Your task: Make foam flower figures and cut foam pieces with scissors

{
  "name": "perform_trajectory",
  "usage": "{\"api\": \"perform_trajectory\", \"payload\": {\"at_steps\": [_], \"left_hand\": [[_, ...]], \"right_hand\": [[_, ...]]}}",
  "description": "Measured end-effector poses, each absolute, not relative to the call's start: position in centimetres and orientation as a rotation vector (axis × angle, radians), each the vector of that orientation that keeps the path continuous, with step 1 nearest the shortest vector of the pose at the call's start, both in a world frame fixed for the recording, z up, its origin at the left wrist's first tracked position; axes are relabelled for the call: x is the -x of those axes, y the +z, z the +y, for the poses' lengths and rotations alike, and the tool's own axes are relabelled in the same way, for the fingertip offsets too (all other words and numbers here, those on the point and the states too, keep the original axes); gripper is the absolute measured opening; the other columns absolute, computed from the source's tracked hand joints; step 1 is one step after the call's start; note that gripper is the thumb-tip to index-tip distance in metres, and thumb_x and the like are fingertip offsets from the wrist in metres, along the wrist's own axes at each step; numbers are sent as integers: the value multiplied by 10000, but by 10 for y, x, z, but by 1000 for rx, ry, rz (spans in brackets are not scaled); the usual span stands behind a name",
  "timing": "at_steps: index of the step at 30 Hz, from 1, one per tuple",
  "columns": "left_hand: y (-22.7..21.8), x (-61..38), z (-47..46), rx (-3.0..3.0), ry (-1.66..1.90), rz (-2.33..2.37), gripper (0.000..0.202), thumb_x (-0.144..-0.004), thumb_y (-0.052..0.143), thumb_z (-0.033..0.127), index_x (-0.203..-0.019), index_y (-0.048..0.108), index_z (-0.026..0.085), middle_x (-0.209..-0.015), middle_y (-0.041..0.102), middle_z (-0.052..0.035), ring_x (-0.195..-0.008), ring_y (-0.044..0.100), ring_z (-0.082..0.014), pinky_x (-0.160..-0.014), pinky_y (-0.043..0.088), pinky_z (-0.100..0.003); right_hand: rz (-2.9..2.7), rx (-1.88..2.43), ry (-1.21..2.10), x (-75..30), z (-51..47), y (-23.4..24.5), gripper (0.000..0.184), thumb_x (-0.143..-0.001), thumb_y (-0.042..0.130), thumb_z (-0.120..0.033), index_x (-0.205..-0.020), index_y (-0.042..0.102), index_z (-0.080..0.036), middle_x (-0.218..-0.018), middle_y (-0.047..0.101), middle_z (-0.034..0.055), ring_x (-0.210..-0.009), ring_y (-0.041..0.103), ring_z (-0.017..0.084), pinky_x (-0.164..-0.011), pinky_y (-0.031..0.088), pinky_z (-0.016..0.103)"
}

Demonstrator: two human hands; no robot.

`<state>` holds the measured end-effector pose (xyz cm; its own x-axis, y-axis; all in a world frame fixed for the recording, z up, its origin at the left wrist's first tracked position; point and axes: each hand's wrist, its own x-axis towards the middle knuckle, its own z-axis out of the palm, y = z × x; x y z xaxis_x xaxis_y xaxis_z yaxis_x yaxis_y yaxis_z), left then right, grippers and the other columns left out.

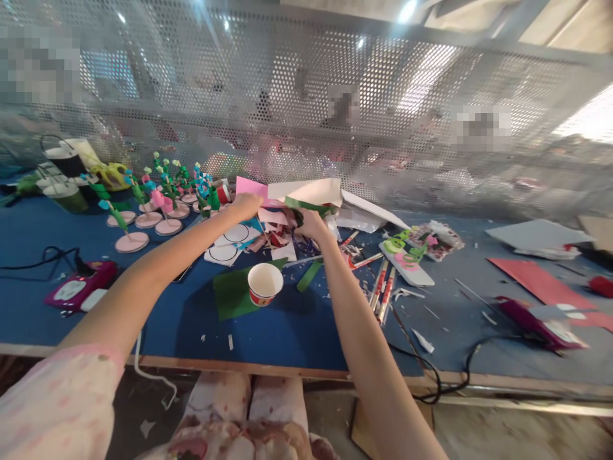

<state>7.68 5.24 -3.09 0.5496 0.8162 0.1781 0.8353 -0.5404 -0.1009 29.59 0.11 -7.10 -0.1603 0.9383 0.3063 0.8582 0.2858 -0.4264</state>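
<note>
Both my arms stretch forward over a pile of paper scraps point(274, 218) at the back of the blue table. My left hand point(248, 203) is closed at the lower edge of a sheet of pink paper point(251, 186). To its right, my right hand point(310, 223) reaches down into the scraps, just below a strip of dark green paper point(313, 206); its fingertips are partly hidden among them. A cream sheet point(316, 190) lies behind. Nearer me, a white and red paper cup point(265, 285) stands upright on a green paper sheet point(230, 295).
Several paper flowers on round pink bases point(131, 241) stand at the left. Purple glue-gun-like devices point(89, 285) with black cords lie at both sides. Red-and-white sticks point(382, 287), green cut-outs point(405, 249) and red paper point(536, 281) lie at right. A perforated metal screen point(306, 96) rises behind.
</note>
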Motion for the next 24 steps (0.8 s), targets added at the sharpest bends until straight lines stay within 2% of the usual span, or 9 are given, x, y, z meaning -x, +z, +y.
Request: {"api": "perform_trajectory", "payload": {"at_steps": [5,8,12,15,17,19,20,22,24], "left_hand": [[-4,-80,62,2544,-323,-1501,302,-834,473,129,-1076,649,84,-1028,671,-217,-1008,642,-349,-829,477,-424],[10,-81,70,2512,-496,-1552,323,-897,448,250,-1103,631,80,-1044,652,-210,-1035,622,-331,-865,453,-409],[22,-85,80,2542,-804,-1606,367,-935,408,316,-1071,631,59,-1009,644,-203,-1021,611,-300,-901,420,-377],[21,-89,74,2536,-717,-1590,392,-935,399,279,-1218,548,52,-1070,636,-205,-1054,599,-294,-906,424,-356],[13,-90,60,2581,-525,-1537,516,-914,440,296,-1370,403,58,-1171,609,-225,-1117,582,-324,-932,424,-384],[0,-89,41,2735,-280,-1405,712,-876,496,332,-1479,202,93,-1330,525,-247,-1208,538,-346,-965,420,-399],[-8,-88,31,2811,-134,-1311,878,-813,586,371,-1502,110,106,-1436,423,-255,-1296,460,-361,-1008,398,-399],[-24,-84,14,2822,139,-1249,1115,-697,696,439,-1511,17,94,-1553,182,-281,-1420,227,-438,-1087,308,-497],[-39,-79,5,2742,256,-1367,1169,-670,718,426,-1514,-26,108,-1571,60,-288,-1419,139,-511,-1058,299,-596]], "right_hand": [[-1703,1481,291,-311,8,-71,611,-556,645,-147,-1165,640,-89,-1041,713,78,-984,632,300,-909,484,391],[-1552,1417,344,-320,15,-69,468,-565,597,-177,-1016,671,-79,-893,718,64,-863,645,261,-800,514,365],[-1441,1269,340,-330,21,-61,360,-573,565,-215,-907,669,-131,-869,709,47,-864,636,235,-782,514,338],[-1429,1217,321,-333,20,-53,355,-585,568,-223,-917,663,-142,-905,708,58,-907,632,238,-815,506,341],[-1413,1231,305,-334,19,-49,358,-599,558,-222,-936,656,-151,-947,706,62,-942,625,237,-831,502,340],[-1392,1260,303,-332,17,-46,354,-612,547,-225,-946,649,-168,-981,700,58,-963,619,233,-825,506,333],[-1381,1265,313,-332,16,-45,347,-613,547,-227,-941,648,-174,-981,698,55,-961,619,232,-815,510,331],[-1372,1242,350,-330,15,-45,319,-601,559,-231,-903,646,-174,-937,697,50,-931,624,232,-796,515,333],[-1389,1193,379,-329,14,-45,288,-581,573,-229,-854,642,-169,-880,694,41,-895,626,229,-799,512,337]]}}
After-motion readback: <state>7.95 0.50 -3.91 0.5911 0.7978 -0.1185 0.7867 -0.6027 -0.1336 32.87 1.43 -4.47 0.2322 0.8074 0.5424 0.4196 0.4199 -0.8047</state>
